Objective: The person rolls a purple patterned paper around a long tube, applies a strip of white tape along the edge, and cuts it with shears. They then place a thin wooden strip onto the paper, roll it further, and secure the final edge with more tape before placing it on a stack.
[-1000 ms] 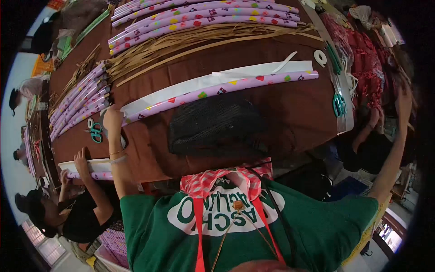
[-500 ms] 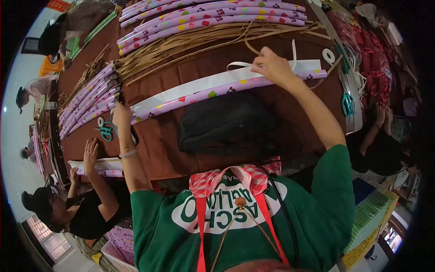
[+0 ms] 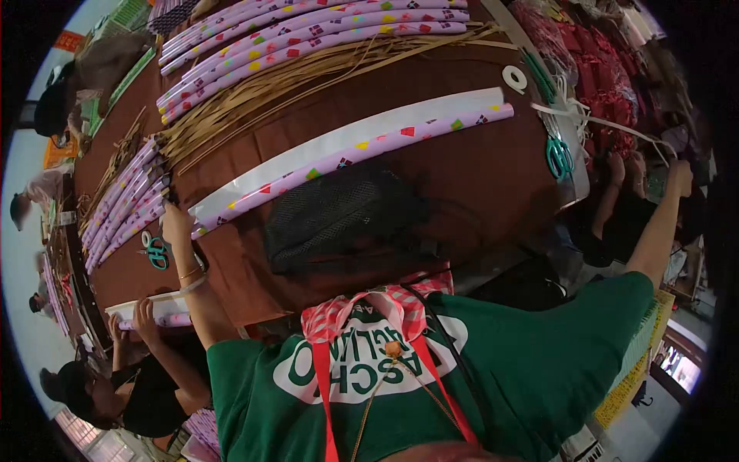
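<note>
The brown-covered table was pretty crowded. Nearest me lay a black mesh bag, and just past it one long purple tube with a white strip along its far side. Beyond that was a heap of tan strips, then stacked purple tubes. Teal scissors and a tape roll sat at the right end, where a white ribbon trailed off the edge.

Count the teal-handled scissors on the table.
2: one pair beside the left hand; one pair at the table's right end, near the white strip. Others may be hidden.
</note>
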### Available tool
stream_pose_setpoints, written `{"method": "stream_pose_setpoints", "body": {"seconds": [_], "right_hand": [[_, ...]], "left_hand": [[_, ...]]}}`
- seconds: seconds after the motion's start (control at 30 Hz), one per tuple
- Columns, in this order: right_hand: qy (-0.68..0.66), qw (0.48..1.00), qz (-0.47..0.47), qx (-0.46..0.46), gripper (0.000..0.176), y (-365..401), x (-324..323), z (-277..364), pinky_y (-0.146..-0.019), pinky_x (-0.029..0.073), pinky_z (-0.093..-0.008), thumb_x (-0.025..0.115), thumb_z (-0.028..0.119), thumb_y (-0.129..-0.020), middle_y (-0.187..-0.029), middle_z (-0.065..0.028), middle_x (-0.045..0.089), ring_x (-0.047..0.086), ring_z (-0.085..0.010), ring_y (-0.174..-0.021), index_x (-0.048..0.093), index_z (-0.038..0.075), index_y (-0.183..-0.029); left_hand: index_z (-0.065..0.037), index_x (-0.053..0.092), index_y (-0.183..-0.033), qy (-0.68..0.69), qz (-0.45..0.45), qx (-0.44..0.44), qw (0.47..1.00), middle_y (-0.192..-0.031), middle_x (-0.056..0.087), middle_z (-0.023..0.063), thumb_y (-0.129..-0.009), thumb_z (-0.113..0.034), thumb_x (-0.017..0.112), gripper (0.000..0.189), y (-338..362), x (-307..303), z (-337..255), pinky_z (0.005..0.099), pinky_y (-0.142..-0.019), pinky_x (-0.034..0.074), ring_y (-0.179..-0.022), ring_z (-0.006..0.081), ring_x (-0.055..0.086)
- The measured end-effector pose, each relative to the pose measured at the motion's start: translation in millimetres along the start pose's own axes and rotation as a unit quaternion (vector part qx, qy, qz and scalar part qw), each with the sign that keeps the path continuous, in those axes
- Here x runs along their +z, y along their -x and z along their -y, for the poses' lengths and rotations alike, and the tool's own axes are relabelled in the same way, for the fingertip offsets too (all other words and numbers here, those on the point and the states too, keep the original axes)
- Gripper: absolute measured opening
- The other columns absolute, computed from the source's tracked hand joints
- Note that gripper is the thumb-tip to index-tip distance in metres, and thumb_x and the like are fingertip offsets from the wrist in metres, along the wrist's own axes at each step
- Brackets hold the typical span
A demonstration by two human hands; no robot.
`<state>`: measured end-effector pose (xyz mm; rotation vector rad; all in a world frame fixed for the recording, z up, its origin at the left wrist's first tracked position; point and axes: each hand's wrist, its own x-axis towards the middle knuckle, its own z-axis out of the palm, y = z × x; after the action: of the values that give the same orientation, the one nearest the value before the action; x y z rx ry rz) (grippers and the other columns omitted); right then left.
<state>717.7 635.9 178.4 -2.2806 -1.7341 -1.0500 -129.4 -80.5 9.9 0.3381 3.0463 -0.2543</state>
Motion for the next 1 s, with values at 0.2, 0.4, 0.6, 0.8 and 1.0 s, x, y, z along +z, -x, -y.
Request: {"method": "stream_pose_setpoints", "body": {"seconds": [0.2,0.4,0.6,0.8,1.0], "right_hand": [[-0.121,0.972,0.181,0.095,0.041,52.8,-33.1,28.2,-0.053,0.041,-0.0373,0.051,0.037,-0.089,-0.065,-0.0109,0.057,0.050,-0.0216,-0.055,0.062,0.003,-0.072],[-0.127,0.962,0.095,-0.223,0.031,83.6,-38.8,115.3,-0.062,0.045,-0.0342,0.045,0.031,-0.092,-0.087,-0.0123,0.058,0.055,-0.0225,-0.073,0.050,0.009,-0.114],[-0.552,0.723,0.211,-0.358,0.035,239.4,-293.0,171.5,-0.062,0.040,-0.0233,0.038,0.028,-0.096,-0.084,-0.0062,0.056,0.054,-0.0126,-0.073,0.042,0.011,-0.126],[-0.568,0.254,0.660,-0.422,0.025,371.1,-383.0,205.2,-0.058,0.029,-0.0172,0.045,0.019,-0.094,-0.075,-0.0019,0.054,0.043,-0.0040,-0.065,0.039,0.008,-0.115],[-0.481,0.144,0.735,-0.457,0.028,410.4,-391.0,233.3,-0.056,0.027,-0.0166,0.046,0.027,-0.095,-0.073,-0.0025,0.056,0.039,-0.0025,-0.062,0.038,0.008,-0.114]], "left_hand": [[-0.003,0.049,-0.112,0.026,-0.014,0.005,1.000,-0.102,0.060,0.0255,-0.071,-0.024,0.064,0.049,7.4,-1.1,-0.1,0.0486,-0.082,0.046,-0.099,0.0415,0.057],[-0.003,0.049,-0.109,0.081,-0.056,0.043,0.994,-0.100,0.060,0.0249,-0.078,-0.020,0.054,0.036,-2.4,18.3,23.6,0.0480,-0.078,0.046,-0.095,0.0417,0.057],[-0.003,0.059,-0.105,0.222,-0.252,0.150,0.930,-0.090,0.062,0.0161,-0.083,-0.016,0.058,0.026,51.7,-41.9,-10.1,0.0403,-0.073,0.047,-0.086,0.0307,0.058],[-0.006,0.064,-0.103,0.646,0.047,0.286,0.706,-0.094,0.064,0.0022,-0.086,-0.010,0.060,0.017,178.1,-126.8,-121.9,0.0196,-0.073,0.044,-0.081,0.0074,0.057],[0.001,0.057,-0.114,0.647,0.214,0.411,0.606,-0.107,0.062,0.0070,-0.098,-0.025,0.039,0.035,208.9,-117.1,-125.0,0.0248,-0.083,0.045,-0.097,0.0133,0.058]]}}
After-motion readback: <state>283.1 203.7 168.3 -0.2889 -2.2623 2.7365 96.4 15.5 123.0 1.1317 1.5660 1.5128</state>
